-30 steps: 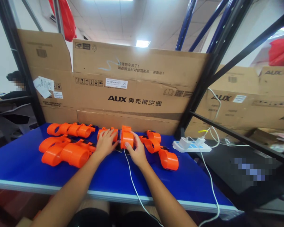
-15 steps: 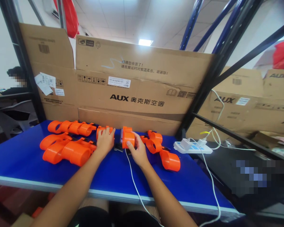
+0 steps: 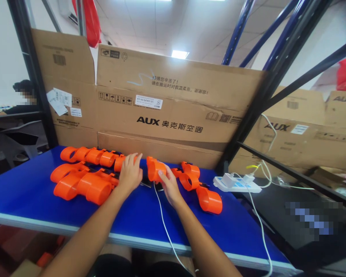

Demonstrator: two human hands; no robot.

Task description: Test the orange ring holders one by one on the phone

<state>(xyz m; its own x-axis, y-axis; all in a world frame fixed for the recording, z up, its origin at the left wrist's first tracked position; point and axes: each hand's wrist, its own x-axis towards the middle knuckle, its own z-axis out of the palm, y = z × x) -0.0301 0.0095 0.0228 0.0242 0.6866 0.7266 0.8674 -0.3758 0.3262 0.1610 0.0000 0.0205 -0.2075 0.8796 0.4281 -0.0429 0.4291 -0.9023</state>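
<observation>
My left hand [image 3: 130, 173] lies over an orange plastic ring piece [image 3: 119, 163] at the right end of the back row, its fingers stretched and spread against it. Part of that piece is hidden behind the fingers. In my right hand [image 3: 170, 184] is another orange ring piece [image 3: 156, 171], pinched at its right side with the thumb in front. A white cable [image 3: 163, 219] runs from below this piece toward the table's front edge. Small dark parts [image 3: 145, 182] lie between my hands, too blurred to name.
More orange ring pieces [image 3: 96, 187] stand in two rows at left; several others [image 3: 210, 200] sit at right on the blue table [image 3: 161, 227]. A white power strip [image 3: 236, 184] with plugs is at the right edge. Cardboard [image 3: 161, 104] walls the back. A person [image 3: 24, 92] is far left.
The piece under my left hand has shifted left against the back row. My right hand's piece has turned slightly, its opening facing more toward me. The whole view has shifted a little.
</observation>
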